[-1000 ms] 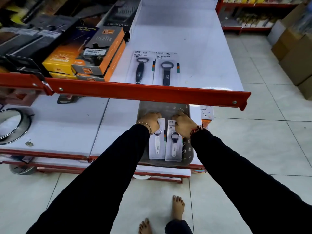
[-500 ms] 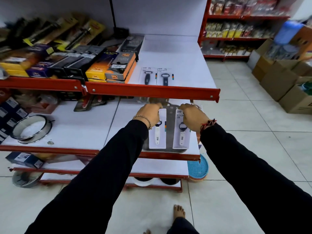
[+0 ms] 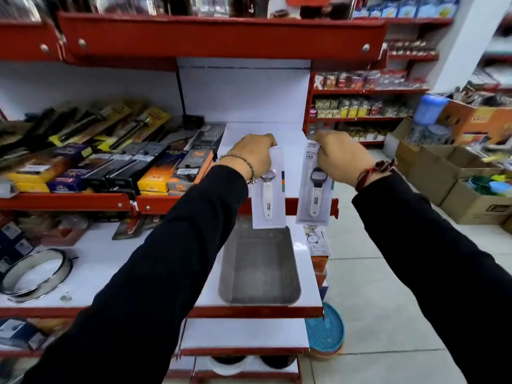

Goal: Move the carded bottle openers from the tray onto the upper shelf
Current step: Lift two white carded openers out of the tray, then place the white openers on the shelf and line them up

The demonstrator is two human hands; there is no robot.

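My left hand (image 3: 253, 156) grips the top of a carded bottle opener (image 3: 268, 198) with a white handle. In my right hand (image 3: 339, 156) hangs a second carded opener (image 3: 314, 195), held the same way by its top. Both cards dangle upright in front of the upper shelf (image 3: 293, 134), at the height of its red front rail. Below them, on the lower shelf, stands the grey metal tray (image 3: 259, 267), with nothing in it. My hands and the cards hide the part of the upper shelf behind them.
Boxed goods (image 3: 177, 167) fill the upper shelf left of the white bare patch. A round metal ring (image 3: 33, 273) lies on the lower shelf at left. A higher red shelf (image 3: 221, 37) hangs overhead. Cardboard boxes (image 3: 457, 176) stand on the floor at right.
Both hands have lifted the two carded openers out of the tray, up to the level of the upper shelf. The view has tilted upward.
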